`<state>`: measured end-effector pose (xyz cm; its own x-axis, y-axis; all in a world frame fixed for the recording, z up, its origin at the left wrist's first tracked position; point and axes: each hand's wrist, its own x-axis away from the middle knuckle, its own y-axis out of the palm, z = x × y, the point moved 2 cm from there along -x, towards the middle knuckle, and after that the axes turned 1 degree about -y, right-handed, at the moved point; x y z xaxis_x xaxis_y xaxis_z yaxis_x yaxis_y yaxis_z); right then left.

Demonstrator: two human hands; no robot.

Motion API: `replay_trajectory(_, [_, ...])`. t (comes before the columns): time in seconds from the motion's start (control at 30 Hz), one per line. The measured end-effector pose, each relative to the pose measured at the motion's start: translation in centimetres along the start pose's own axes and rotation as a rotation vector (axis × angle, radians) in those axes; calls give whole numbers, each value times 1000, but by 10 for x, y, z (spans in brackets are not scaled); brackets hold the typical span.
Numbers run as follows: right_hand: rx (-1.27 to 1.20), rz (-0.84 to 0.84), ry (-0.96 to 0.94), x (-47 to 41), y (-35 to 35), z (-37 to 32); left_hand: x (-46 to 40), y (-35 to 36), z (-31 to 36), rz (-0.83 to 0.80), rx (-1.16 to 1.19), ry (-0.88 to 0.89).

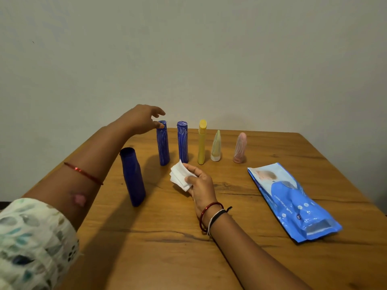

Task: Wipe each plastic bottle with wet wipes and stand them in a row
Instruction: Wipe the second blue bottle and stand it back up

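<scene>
Several plastic bottles stand in a row near the table's far edge: two patterned blue bottles [163, 143] [182, 142], a yellow bottle [202, 142], a pale green tube [216, 146] and a pink tube [240, 148]. A plain dark blue bottle [133, 176] stands apart, nearer and to the left. My left hand [142, 119] hovers at the top of the leftmost patterned blue bottle, fingers spread, thumb touching its cap. My right hand [200, 184] holds a folded white wet wipe [180, 174] in front of the row.
A blue wet wipes pack [293, 203] lies flat on the right side of the wooden table [167, 237]. A plain wall rises right behind the table's far edge. My left forearm crosses above the table's left edge.
</scene>
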<state>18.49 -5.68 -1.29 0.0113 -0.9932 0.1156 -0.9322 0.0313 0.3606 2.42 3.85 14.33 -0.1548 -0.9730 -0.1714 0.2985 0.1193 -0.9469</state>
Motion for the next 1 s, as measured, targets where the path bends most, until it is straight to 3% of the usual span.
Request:
replay_trajectory(0.73, [6,0,-16,9,-4,-9,11,-2,7,0,-91,-3])
replay_trajectory(1.0, [-103,88,-67,11,-16,-30,61,-55,25,206,-107,53])
